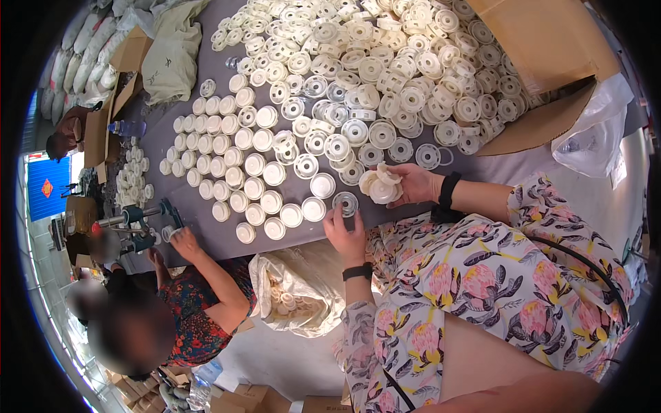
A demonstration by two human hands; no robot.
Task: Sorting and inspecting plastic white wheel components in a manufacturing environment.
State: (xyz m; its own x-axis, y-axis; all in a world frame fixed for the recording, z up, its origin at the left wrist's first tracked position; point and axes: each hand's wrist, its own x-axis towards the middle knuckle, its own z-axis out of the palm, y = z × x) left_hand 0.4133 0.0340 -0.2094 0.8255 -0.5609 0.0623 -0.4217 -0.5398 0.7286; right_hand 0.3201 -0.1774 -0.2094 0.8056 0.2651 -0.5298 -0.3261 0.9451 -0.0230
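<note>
My right hand (417, 184) is closed around a small bunch of cream plastic discs (381, 184) just above the table's near edge. Beside it, my left hand (346, 233) has its fingertips on a round part with a silvery-grey face (346, 203), gripping it by its near rim. Left of that hand, round cream caps (273, 202) stand in rows, smooth side up. A large heap of cream ring-shaped parts (406, 69) covers the far side, and some nearer ones have grey metallic-looking centres.
The grey table (175, 206) carries everything. A tilted cardboard box (544, 48) borders the heap at right, beside clear plastic wrap (595, 127). A white sack of parts (296, 289) stands below the near edge. At left, a co-worker's hand (184, 242) is at a metal hand press (138, 224).
</note>
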